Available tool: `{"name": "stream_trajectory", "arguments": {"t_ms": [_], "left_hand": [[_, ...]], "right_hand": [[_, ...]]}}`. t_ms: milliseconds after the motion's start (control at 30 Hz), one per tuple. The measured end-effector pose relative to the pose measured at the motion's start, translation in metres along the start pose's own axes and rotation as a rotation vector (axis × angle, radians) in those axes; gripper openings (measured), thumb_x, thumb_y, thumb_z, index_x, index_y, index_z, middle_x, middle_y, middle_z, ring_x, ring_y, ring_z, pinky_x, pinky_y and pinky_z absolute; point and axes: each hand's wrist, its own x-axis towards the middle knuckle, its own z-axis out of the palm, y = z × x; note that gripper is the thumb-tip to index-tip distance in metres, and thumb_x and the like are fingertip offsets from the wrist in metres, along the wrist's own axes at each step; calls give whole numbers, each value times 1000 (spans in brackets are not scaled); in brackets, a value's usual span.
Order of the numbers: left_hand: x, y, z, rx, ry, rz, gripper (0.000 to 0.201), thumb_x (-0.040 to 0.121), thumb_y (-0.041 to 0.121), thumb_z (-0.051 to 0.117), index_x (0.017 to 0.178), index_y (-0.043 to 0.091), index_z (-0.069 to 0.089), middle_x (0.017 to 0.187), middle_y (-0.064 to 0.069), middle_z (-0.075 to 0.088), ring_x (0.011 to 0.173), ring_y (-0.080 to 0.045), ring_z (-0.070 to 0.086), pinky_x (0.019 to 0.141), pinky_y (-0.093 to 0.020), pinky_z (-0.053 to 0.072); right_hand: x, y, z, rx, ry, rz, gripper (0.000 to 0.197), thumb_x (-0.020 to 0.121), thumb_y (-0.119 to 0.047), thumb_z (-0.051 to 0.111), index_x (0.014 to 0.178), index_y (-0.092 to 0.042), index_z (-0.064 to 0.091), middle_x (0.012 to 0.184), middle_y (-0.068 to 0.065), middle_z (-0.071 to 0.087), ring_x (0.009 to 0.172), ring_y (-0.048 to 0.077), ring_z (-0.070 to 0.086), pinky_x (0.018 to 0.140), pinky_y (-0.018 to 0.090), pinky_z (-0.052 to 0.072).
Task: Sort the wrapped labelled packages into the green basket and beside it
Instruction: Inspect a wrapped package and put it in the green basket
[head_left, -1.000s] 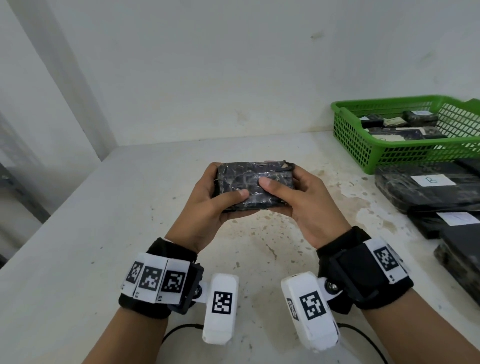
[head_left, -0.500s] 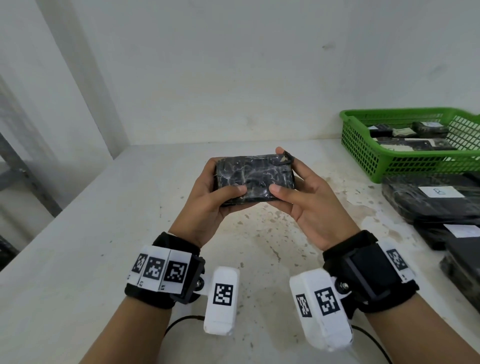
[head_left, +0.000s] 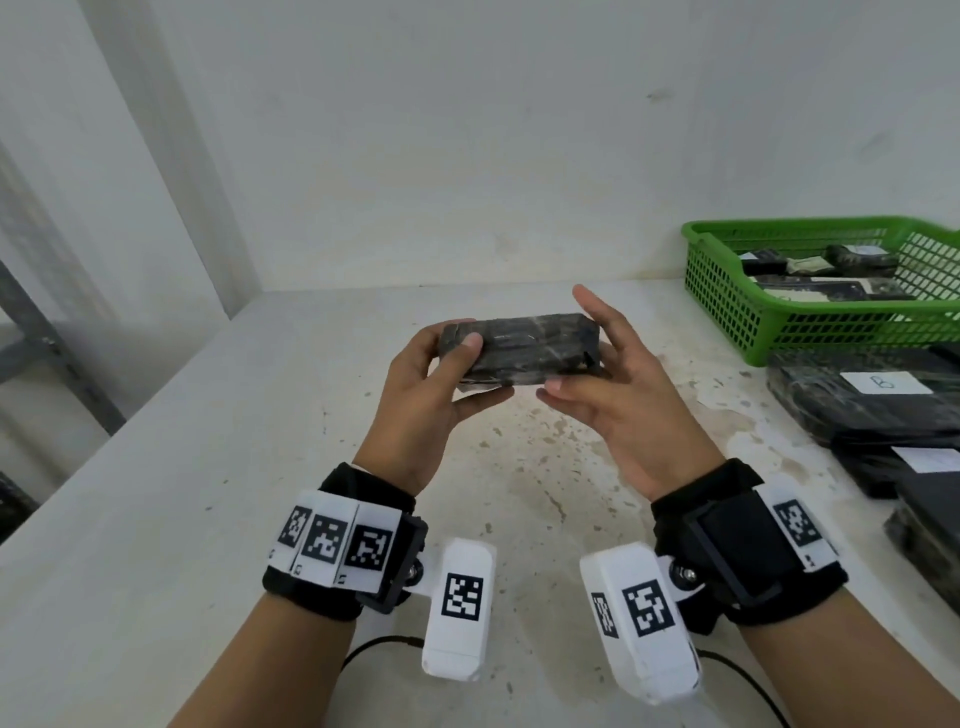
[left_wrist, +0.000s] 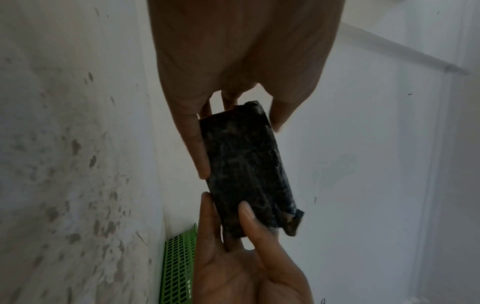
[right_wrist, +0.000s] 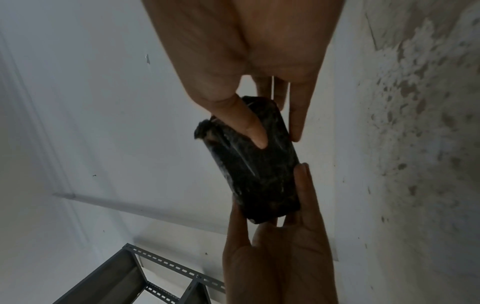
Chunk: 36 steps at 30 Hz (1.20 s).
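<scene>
A black plastic-wrapped package (head_left: 524, 345) hangs above the stained white table, long side level, and I see no label on the faces turned to me. My left hand (head_left: 475, 366) grips its left end, thumb on top and fingers beneath. My right hand (head_left: 587, 353) pinches the right end, thumb against the near face and nearly straight fingers behind. The wrist views show the same package (left_wrist: 246, 164) (right_wrist: 254, 164) held at both ends. The green basket (head_left: 737, 322) stands at the back right, with several wrapped packages (head_left: 810, 291) in it.
Larger black packages with white labels (head_left: 883, 384) lie in a row on the table in front of the basket, along the right edge. A grey metal shelf frame (head_left: 52, 353) stands off the table's left side. The white wall closes the back.
The package has tipped from its broad face towards me to a narrower side and sits a little higher. My right thumb slid from the front face to the lower edge, and the right fingers straightened.
</scene>
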Motion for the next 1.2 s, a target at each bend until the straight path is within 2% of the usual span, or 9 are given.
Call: {"name": "stream_trajectory", "arguments": {"t_ms": [100, 233, 333, 433, 600, 767, 933, 1133, 1200], "left_hand": [[-2, -2, 2, 98, 20, 86, 27, 98, 8, 55, 122, -5, 54, 109, -10, 65, 99, -21, 69, 84, -41, 60], [-5, 0, 7, 89, -3, 120, 35, 94, 17, 62, 122, -3, 54, 112, -11, 64, 103, -21, 69, 87, -43, 59], [-7, 0, 9, 50, -64, 74, 42, 91, 31, 66, 122, 4, 56, 118, -12, 63, 107, -18, 67, 88, -39, 58], [-7, -1, 9, 85, -97, 76, 28, 96, 22, 55, 117, 3, 58, 107, -8, 67, 103, -19, 68, 88, -38, 58], [-7, -4, 9, 113, -60, 129, 21, 100, 16, 52, 111, 1, 61, 99, -6, 70, 101, -21, 69, 87, -41, 58], [-9, -2, 11, 62, -152, 56, 43, 88, 37, 54, 114, 3, 59, 110, -11, 68, 107, -22, 68, 88, -37, 58], [-6, -5, 9, 93, -92, 94, 21, 100, 12, 50, 111, -3, 60, 100, -9, 69, 98, -21, 69, 85, -38, 58], [-9, -3, 10, 79, -159, 39, 33, 93, 24, 64, 115, 1, 61, 106, -15, 69, 105, -26, 68, 85, -35, 58], [-8, -2, 9, 72, -142, 31, 29, 92, 16, 65, 115, -1, 62, 105, -17, 70, 102, -27, 69, 82, -34, 59]], "right_hand": [[1, -2, 0, 161, -44, 115, 65, 81, -19, 63, 142, -31, 44, 124, 3, 57, 118, 19, 59, 99, 42, 53], [1, -1, 3, 42, 4, 78, 51, 86, -52, 58, 133, -32, 55, 136, 1, 57, 122, 18, 59, 93, 39, 56], [1, 1, 4, -16, 76, -23, 32, 93, -40, 52, 115, -20, 65, 124, 8, 64, 114, 23, 65, 85, 35, 58], [0, 0, 4, -37, 85, -77, 22, 101, -26, 49, 110, -15, 66, 114, 5, 67, 108, 22, 68, 82, 35, 59], [-2, -3, 7, -38, 90, -49, 42, 87, -48, 52, 111, -17, 66, 114, 8, 68, 106, 19, 68, 79, 34, 59], [-2, -2, 3, -50, 178, -75, 18, 99, -21, 54, 101, -8, 67, 99, 7, 69, 98, 25, 71, 78, 38, 60], [-3, -5, 8, -52, 177, -48, 18, 93, -32, 61, 93, -14, 65, 92, 1, 70, 93, 19, 71, 75, 38, 61], [-5, -3, 7, -42, 208, -38, 10, 92, -18, 66, 90, -9, 61, 91, 8, 68, 89, 23, 72, 74, 37, 61], [-5, -2, 9, -28, 218, -31, 10, 93, -17, 66, 88, -9, 61, 90, 8, 68, 88, 22, 72, 73, 35, 61]]}}
